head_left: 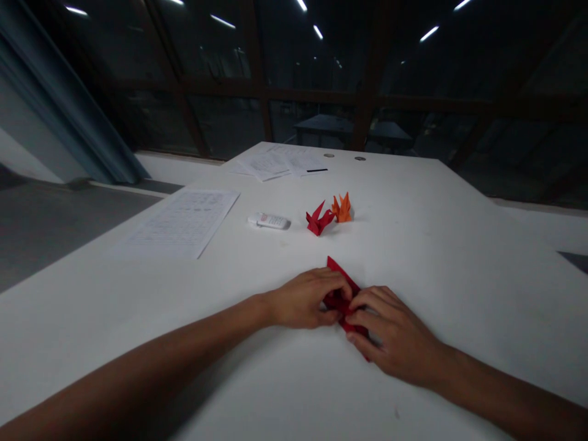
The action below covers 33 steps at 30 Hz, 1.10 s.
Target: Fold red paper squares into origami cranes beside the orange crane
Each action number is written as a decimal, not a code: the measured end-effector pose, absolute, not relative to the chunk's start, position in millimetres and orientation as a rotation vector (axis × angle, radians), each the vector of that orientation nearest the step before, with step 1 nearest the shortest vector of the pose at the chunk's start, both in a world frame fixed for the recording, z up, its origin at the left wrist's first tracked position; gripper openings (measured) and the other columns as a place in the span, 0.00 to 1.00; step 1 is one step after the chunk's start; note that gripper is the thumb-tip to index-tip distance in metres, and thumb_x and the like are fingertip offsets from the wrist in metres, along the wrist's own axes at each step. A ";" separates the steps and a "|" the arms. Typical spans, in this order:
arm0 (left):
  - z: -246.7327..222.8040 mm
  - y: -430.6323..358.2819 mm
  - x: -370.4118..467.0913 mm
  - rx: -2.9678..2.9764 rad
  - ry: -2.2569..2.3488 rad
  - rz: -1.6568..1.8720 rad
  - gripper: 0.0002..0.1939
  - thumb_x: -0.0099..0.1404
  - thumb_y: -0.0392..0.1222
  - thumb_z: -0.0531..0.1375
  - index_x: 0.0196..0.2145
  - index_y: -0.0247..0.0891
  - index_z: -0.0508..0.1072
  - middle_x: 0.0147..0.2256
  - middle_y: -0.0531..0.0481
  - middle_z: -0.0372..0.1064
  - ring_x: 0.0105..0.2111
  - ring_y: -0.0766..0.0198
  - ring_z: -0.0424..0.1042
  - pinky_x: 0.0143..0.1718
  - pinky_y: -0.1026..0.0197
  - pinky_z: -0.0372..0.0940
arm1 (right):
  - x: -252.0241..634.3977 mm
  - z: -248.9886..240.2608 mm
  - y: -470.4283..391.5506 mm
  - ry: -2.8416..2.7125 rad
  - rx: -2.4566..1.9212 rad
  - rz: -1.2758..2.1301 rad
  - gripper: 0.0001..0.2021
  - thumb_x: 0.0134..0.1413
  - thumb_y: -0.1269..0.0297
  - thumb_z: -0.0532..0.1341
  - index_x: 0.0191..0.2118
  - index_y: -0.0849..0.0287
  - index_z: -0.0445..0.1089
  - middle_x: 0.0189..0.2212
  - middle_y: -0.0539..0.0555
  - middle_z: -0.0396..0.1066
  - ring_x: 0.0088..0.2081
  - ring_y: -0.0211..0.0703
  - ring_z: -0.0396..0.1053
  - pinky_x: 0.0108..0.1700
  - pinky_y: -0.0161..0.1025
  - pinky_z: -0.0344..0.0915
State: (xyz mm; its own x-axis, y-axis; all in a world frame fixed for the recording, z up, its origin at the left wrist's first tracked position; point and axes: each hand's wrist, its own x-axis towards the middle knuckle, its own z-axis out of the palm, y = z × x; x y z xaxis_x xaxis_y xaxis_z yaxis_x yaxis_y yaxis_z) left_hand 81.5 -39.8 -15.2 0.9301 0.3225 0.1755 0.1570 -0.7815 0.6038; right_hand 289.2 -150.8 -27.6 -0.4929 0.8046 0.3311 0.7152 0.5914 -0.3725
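A folded piece of red paper (pixel 339 266) lies on the white table between my hands, with one pointed corner sticking out toward the far side. My left hand (pixel 315 298) grips its left part, fingers bent over it. From the right, my right hand (pixel 390 327) pinches the paper near its middle, and the two sets of fingertips nearly meet. Part of the paper is hidden beneath the fingers. Farther back stand a red folded paper figure (pixel 318 222) and, just right of it, an orange one (pixel 342 209).
Left of the figures lies a white marker-like object (pixel 269 221). A printed sheet (pixel 184 220) is at the left of the table (pixel 459 275). More papers (pixel 269 162) and a black pen (pixel 316 170) lie at the back, near two small round discs. Dark windows stand behind.
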 end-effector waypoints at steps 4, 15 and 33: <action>-13.1 -38.8 80.8 2.465 0.310 0.346 0.14 0.61 0.33 0.63 0.45 0.39 0.71 0.40 0.48 0.71 0.40 0.61 0.69 0.46 0.59 0.63 | 289.1 -30.5 -150.4 -2.346 -1.149 0.221 0.04 0.63 0.67 0.63 0.41 0.58 0.75 0.40 0.55 0.74 0.45 0.47 0.68 0.52 0.49 0.64; -10.3 -36.1 78.1 2.338 0.252 0.337 0.24 0.56 0.20 0.56 0.49 0.37 0.70 0.43 0.47 0.71 0.38 0.65 0.68 0.43 0.62 0.65 | 288.8 -31.2 -151.9 -2.473 -1.053 -0.046 0.07 0.66 0.67 0.59 0.44 0.60 0.74 0.41 0.57 0.76 0.46 0.50 0.71 0.51 0.50 0.66; -10.5 -37.5 78.4 2.268 0.294 0.346 0.25 0.56 0.22 0.56 0.50 0.39 0.69 0.41 0.48 0.72 0.39 0.63 0.71 0.43 0.61 0.67 | 296.5 -20.7 -144.1 -2.305 -1.195 0.568 0.15 0.60 0.70 0.63 0.52 0.55 0.70 0.48 0.56 0.72 0.51 0.49 0.65 0.56 0.51 0.62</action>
State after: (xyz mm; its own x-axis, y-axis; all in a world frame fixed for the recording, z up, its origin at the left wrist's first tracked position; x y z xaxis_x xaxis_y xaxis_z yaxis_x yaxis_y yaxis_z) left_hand 78.4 -37.5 -10.5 0.9354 0.3192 0.1519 0.0989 -0.6489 0.7544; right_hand 296.5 -144.1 -20.7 -0.5042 0.8345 0.2221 0.6360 0.5328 -0.5583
